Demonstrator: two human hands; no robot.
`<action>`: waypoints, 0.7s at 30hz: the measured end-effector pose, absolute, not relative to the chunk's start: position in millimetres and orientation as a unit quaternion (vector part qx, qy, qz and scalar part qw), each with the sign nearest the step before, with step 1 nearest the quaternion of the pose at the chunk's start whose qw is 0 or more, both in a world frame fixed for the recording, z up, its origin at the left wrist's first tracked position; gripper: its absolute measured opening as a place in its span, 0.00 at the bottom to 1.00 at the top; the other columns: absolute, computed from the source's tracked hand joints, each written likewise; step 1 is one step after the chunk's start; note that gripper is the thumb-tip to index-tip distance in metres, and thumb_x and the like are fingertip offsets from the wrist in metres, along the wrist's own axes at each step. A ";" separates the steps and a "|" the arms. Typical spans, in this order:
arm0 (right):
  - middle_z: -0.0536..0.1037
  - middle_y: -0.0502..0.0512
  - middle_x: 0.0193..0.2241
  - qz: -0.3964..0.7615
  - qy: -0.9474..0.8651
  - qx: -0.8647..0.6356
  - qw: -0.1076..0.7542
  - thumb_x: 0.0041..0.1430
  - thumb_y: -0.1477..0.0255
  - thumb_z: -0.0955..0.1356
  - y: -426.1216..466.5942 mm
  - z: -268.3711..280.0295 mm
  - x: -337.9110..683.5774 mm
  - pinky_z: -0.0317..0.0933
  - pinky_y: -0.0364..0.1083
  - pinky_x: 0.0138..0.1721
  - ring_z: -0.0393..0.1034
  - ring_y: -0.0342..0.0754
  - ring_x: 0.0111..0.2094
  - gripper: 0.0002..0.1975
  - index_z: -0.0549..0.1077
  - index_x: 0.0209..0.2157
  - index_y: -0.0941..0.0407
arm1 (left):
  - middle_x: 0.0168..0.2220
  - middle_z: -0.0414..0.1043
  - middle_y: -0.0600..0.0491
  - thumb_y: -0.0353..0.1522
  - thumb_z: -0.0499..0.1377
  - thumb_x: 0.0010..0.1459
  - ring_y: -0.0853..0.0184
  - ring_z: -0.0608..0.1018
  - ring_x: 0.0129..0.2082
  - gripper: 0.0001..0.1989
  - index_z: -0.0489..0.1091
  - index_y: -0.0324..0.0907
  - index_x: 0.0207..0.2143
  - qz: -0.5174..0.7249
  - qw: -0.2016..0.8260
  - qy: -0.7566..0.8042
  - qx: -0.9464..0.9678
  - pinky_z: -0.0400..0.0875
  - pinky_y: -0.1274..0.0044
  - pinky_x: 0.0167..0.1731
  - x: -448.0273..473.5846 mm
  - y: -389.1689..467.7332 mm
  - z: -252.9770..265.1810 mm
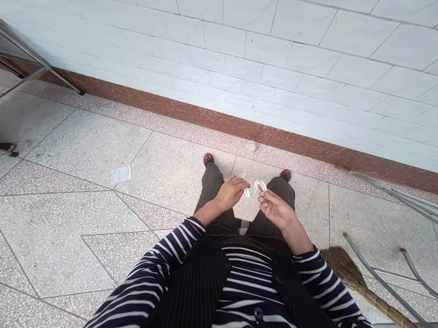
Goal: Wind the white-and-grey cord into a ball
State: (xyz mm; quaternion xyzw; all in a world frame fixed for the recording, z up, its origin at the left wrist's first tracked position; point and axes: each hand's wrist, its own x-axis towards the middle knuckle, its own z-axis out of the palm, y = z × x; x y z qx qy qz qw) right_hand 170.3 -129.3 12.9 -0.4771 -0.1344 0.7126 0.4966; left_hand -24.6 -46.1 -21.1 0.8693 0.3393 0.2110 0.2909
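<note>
Item under inspection: a narrow white strip with dark lines along it, held between the two hands, above the floor and in front of the knees. It bends into a loop at its right end.

Left hand, at 9 o'clock of the strip: fingers together on its left end; the thumb is hidden. Right hand, at 4 o'clock: thumb and forefinger pinched on the looped end, other fingers curled.

Red-patterned shoes lie at 10 o'clock (left shoe) and between 2 and 3 o'clock (right shoe).

At 12 o'clock, a white ball of string rests on the floor, near the brown skirting. Flat white paper: 9 o'clock. Broom: between 4 and 5 o'clock. Metal-legged stand: far off at 10 o'clock.
</note>
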 end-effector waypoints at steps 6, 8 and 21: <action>0.77 0.55 0.33 0.689 -0.193 -0.499 0.489 0.42 0.61 0.79 -117.7 16.7 170.1 0.54 0.38 0.19 0.65 0.40 0.26 0.21 0.80 0.38 0.55 | 0.48 0.78 0.48 0.24 0.50 0.65 0.62 0.76 0.53 0.16 0.75 0.42 0.47 0.197 0.248 0.316 0.894 0.57 0.62 0.64 -32.8 -53.4 -13.2; 0.80 0.56 0.36 0.650 -0.219 -0.529 0.499 0.44 0.58 0.78 -108.9 11.5 174.8 0.49 0.38 0.18 0.63 0.38 0.23 0.22 0.80 0.40 0.54 | 0.48 0.78 0.48 0.24 0.50 0.66 0.63 0.75 0.52 0.15 0.75 0.42 0.47 0.181 0.228 0.303 0.907 0.56 0.63 0.64 -36.0 -60.1 -9.1; 0.82 0.57 0.32 0.541 -0.438 -0.592 0.406 0.50 0.53 0.73 -129.3 -19.8 168.6 0.69 0.47 0.33 0.78 0.54 0.35 0.20 0.83 0.32 0.57 | 0.43 0.78 0.49 0.27 0.51 0.67 0.64 0.76 0.50 0.14 0.76 0.43 0.46 0.202 0.143 0.274 0.929 0.57 0.63 0.64 -8.5 -22.2 25.1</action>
